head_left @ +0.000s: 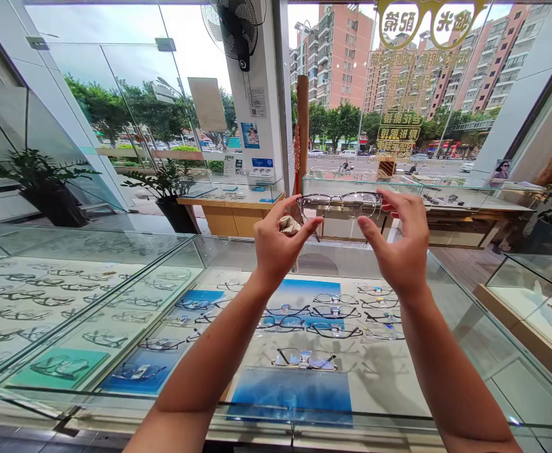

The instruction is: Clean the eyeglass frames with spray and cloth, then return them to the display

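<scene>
Head view is showing a person standing at a glass counter [450, 302] and holding a pair of glasses [339, 202] up in the air, level, at about the height of the far display cases. The left hand [276, 248] is pinching the left end of the glasses between thumb and forefinger, the thumb reaching up from below and the forefinger lying along the top. The other fingers of that hand are curling in on a small beige cloth [289, 225], which is bunching out just beside the frame (crumpled, not spread). The right hand [401, 248] is pinching the right end the same way, forefinger stretching over the top edge and thumb pushing up from beneath; its remaining fingers are folding loosely behind, and how tightly is hard to tell. Both forearms are reaching out over the counter, with the glasses hanging between the two hands, well above the glass top and touching nothing else. Under the glass, rows of frames [304, 358] are lying on white and blue mats. Beyond, a fan [236, 25] is hanging on a white pillar, a plant [167, 182] is standing by the window [129, 82], and daylight is coming in from the street.
</scene>
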The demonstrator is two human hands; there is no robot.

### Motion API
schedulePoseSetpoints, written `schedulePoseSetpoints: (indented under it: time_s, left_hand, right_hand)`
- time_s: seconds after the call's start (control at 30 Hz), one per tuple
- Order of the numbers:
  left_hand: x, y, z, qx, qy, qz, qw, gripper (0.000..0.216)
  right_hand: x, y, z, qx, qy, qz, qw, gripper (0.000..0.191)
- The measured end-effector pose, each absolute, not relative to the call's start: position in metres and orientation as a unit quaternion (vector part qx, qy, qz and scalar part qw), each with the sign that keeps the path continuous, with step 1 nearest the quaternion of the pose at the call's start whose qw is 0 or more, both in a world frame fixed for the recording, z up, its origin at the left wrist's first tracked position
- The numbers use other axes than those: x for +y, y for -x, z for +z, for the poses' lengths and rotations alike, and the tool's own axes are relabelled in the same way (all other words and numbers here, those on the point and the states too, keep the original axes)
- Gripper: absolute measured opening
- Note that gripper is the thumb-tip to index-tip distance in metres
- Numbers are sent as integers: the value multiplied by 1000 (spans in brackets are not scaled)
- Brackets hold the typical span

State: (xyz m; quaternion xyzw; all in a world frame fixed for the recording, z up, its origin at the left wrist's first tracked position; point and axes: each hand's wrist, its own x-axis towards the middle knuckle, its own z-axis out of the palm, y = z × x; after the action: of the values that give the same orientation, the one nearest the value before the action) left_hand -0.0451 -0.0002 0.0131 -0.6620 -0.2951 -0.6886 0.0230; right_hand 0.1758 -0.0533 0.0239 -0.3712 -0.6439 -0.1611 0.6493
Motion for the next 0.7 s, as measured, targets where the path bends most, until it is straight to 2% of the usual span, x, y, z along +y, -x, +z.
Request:
schedulePoseSetpoints:
  time_s: [0.53, 0.7]
  left_hand:
    - [1, 43, 12, -293, 650, -702, -11, 61]
    - [0, 45, 11, -287, 640, -712, 33, 60]
  right_hand:
    - [-56, -174, 24, -646, 364, -175, 648, 43]
    - [-53, -175, 23, -655, 366, -154, 643, 44]
